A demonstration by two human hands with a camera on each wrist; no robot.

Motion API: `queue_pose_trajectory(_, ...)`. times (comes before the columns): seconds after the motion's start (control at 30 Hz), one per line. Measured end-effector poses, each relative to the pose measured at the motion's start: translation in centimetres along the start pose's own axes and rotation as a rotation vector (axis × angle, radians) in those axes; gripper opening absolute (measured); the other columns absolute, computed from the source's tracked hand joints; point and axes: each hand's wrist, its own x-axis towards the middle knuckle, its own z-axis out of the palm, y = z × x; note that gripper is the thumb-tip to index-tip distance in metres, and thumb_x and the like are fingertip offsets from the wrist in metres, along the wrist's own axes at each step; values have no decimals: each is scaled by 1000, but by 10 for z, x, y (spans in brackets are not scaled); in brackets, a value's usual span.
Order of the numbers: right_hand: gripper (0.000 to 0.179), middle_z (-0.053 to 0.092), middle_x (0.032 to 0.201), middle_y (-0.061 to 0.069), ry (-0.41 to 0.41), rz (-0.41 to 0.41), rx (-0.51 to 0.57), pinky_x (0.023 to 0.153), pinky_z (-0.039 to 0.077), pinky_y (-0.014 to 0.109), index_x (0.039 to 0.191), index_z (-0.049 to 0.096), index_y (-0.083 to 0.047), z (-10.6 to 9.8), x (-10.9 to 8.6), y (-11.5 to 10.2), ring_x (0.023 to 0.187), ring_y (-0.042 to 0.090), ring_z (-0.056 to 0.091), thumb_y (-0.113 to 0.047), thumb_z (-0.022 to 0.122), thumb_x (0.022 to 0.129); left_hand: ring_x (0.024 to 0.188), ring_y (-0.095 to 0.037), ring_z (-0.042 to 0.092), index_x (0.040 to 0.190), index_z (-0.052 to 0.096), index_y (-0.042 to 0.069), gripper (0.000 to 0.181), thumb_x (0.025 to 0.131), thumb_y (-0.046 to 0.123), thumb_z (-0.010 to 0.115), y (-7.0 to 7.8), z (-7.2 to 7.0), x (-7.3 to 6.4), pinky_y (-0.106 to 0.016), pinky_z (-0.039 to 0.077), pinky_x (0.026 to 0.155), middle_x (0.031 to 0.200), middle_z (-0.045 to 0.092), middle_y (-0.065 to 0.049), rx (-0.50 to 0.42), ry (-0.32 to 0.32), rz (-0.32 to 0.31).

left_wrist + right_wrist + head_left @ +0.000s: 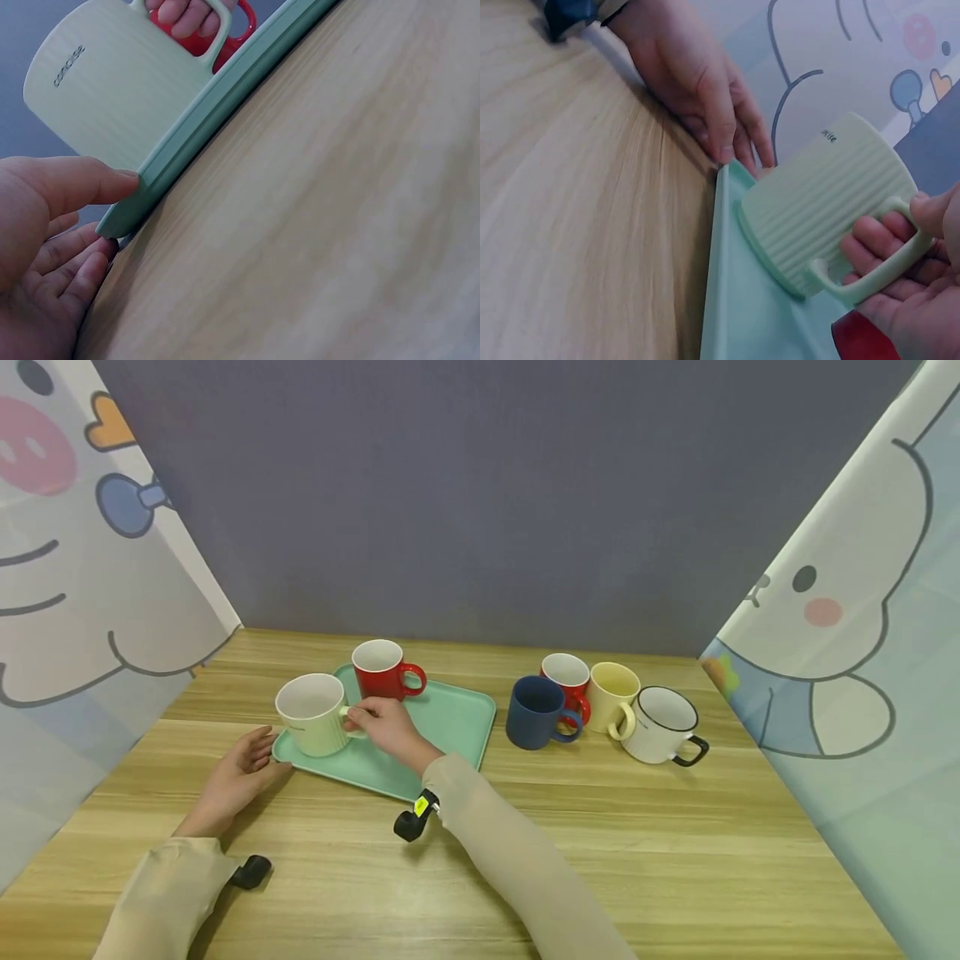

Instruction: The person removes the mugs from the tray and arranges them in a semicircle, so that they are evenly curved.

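Note:
A pale green ribbed mug (313,717) sits at the left end of a mint green tray (450,727). Its handle is held by my right hand (390,727), with fingers through the loop in the right wrist view. My left hand (238,774) is at the tray's near left corner. In the left wrist view its thumb (97,184) lies against the tray rim (180,146) and the other fingers are on the corner's far side. Behind the pale green mug, a red mug (378,681) with a white inside stands on the tray, handle to the right.
Right of the tray, on the wooden table (675,843), stand a dark blue mug (531,722), another red mug (564,672), a yellow mug (609,702) and a white mug (656,731) with black rim and handle. A grey panel (480,510) rises behind; cartoon-printed sheets flank both sides.

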Motion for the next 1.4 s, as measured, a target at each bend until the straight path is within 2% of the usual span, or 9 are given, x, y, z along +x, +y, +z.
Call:
queue_pose_trajectory(0.33,18,74,93,20,49,66,87,83,54,21,97,68,11,-11,-11,-3,89,23,72,-5,59,99,110,11,37,153,16,-11,79,98,15,66,1,0,-1,0,36,86,145,35,-36,-3,-6,-11)
queue_pose_trajectory(0.5,17,73,92,21,61,52,94,83,55,23,96,68,11,-21,-20,-2,89,25,72,-4,59,99,110,10,38,153,15,-11,79,98,16,66,2,-1,-2,1,36,86,146,34,-36,3,-10,-22)
queue_pose_trajectory(0.57,17,73,92,23,67,43,104,84,55,24,96,68,11,-26,-24,-2,90,28,72,-3,59,99,114,4,40,154,15,-11,80,98,17,66,3,-1,-2,1,36,86,146,34,-36,11,-12,-29)
queue_pose_trajectory(0.67,19,72,92,25,75,35,119,86,54,25,97,68,13,-34,-31,-4,92,31,71,-4,59,99,122,-12,44,154,15,-10,81,98,19,66,3,-2,-2,0,36,86,147,35,-35,22,-16,-39)
queue_pose_trajectory(0.77,20,72,94,24,77,36,117,90,52,27,99,68,13,-43,-37,-8,94,29,71,-5,59,100,125,-24,43,154,15,-9,81,98,19,66,4,-1,-1,0,36,86,146,35,-35,27,-18,-39)
queue_pose_trajectory(0.97,22,74,91,19,84,47,93,93,49,33,102,69,10,-63,-48,-15,91,17,66,-9,58,101,119,-5,42,154,16,-10,81,98,18,67,3,-1,-2,0,36,86,146,36,-35,18,-19,-36)
queue_pose_trajectory(1.07,22,74,88,14,94,45,86,90,49,34,101,69,10,-74,-52,-19,88,13,63,-9,58,101,117,-2,42,154,16,-10,81,98,19,66,3,-1,-2,0,36,86,146,35,-35,15,-18,-29)
queue_pose_trajectory(1.3,20,73,83,4,107,41,120,85,49,31,100,68,9,-96,-63,-24,85,12,61,-6,55,102,110,10,37,153,17,-11,80,98,17,66,1,-1,-2,0,36,86,146,36,-35,3,-12,-15)
queue_pose_trajectory(1.4,19,72,82,1,110,48,137,84,47,30,95,67,7,-105,-67,-26,87,13,62,-6,54,102,110,10,37,153,17,-11,80,98,17,66,1,-1,-2,0,36,86,145,36,-35,3,-15,-17)
